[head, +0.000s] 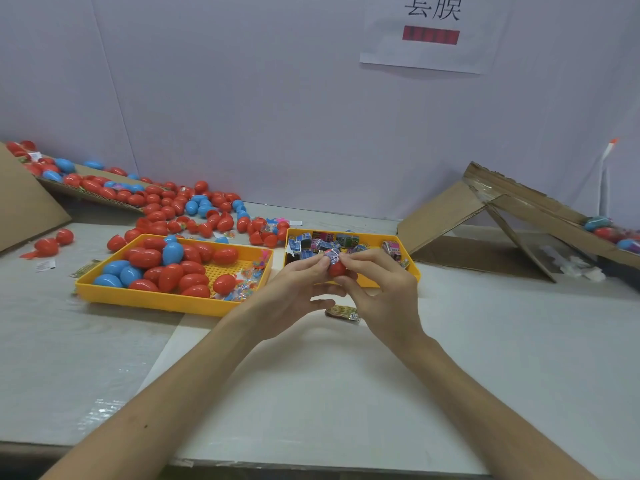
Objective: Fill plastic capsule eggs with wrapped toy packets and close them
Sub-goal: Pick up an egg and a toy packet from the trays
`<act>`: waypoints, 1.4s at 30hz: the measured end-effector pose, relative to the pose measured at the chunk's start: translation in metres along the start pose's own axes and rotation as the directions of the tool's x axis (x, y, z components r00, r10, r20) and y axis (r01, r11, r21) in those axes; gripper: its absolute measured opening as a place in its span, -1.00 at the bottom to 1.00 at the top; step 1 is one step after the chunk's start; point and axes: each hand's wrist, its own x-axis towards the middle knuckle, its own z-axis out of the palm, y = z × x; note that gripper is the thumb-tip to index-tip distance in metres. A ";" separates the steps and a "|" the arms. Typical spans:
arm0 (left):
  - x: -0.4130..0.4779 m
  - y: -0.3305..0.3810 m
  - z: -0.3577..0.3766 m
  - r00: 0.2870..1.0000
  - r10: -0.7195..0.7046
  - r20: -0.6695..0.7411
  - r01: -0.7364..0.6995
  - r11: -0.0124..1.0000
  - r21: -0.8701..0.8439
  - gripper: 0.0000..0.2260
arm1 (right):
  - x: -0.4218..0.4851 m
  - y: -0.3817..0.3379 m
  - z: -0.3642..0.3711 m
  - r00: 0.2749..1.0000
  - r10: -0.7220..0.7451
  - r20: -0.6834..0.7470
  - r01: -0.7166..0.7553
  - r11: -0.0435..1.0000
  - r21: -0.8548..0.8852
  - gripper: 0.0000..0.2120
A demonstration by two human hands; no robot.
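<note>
Both hands meet above the table's middle, in front of the right tray. My left hand [298,292] and my right hand [375,289] together grip a red capsule egg half [337,269]. A wrapped toy packet [330,255] sticks out of the egg's top, pinched between the fingertips of both hands. A yellow tray [166,301] on the left holds several red and blue eggs [173,253]. A second yellow tray [414,270] behind my hands holds several wrapped packets [322,242].
Loose red and blue eggs [194,206] lie scattered at the back left, some on a cardboard sheet [24,202]. A folded cardboard ramp [498,209] stands at the right. One small packet [343,312] lies on the table under my hands.
</note>
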 end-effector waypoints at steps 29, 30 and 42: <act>-0.003 0.001 0.005 1.000 0.022 -0.011 -0.022 1.000 -0.017 -0.74 | -0.001 0.002 0.000 1.000 0.003 0.017 -0.004 0.999 0.049 -0.64; -0.003 0.001 0.005 1.000 0.021 -0.013 -0.022 1.000 -0.016 -0.73 | -0.001 0.003 0.000 0.999 -0.003 0.040 0.001 0.999 0.051 -0.61; -0.004 0.001 0.005 1.000 0.004 -0.013 -0.004 1.000 -0.030 -0.64 | -0.005 0.009 0.002 0.998 -0.067 0.013 0.066 0.995 0.076 -0.75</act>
